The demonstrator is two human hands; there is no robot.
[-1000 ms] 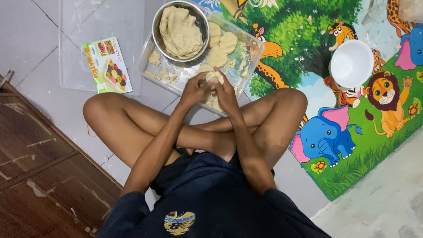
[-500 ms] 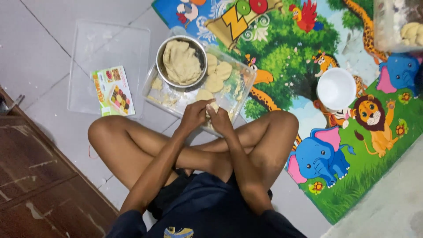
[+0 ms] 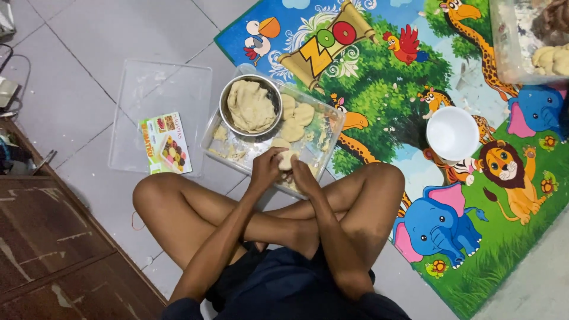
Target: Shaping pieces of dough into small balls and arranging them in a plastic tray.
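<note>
**Both hands closed on a piece of dough over the tray**

The person sits cross-legged on the tiled floor (image 3: pixel 89 71), seen from above. The left hand (image 3: pixel 265 170) and the right hand (image 3: pixel 305 176) meet just past the knees, at the near edge of the clear plastic tray (image 3: pixel 332 127). Their fingers curl around a small pale dough piece (image 3: pixel 288 159), pressed between the two hands; only its top shows, so how tightly it is held cannot be told.

At 11 o'clock from the hands, inside the tray, stands a round metal bowl (image 3: pixel 224 105) filled with a large lump of dough (image 3: pixel 250 106). At 12 o'clock, just beside the bowl, lie flattened dough discs (image 3: pixel 297 118) on the tray's bottom.

At 9 o'clock from the tray lies a clear lid (image 3: pixel 160 89) flat on the floor, with a printed leaflet (image 3: pixel 166 143) on its near corner. At 2 o'clock from the hands, well apart, a white bowl (image 3: pixel 452 133) sits on a colourful animal play mat (image 3: pixel 415 71). At the mat's far right corner stands a clear container (image 3: pixel 504 53) holding more dough shapes.
</note>
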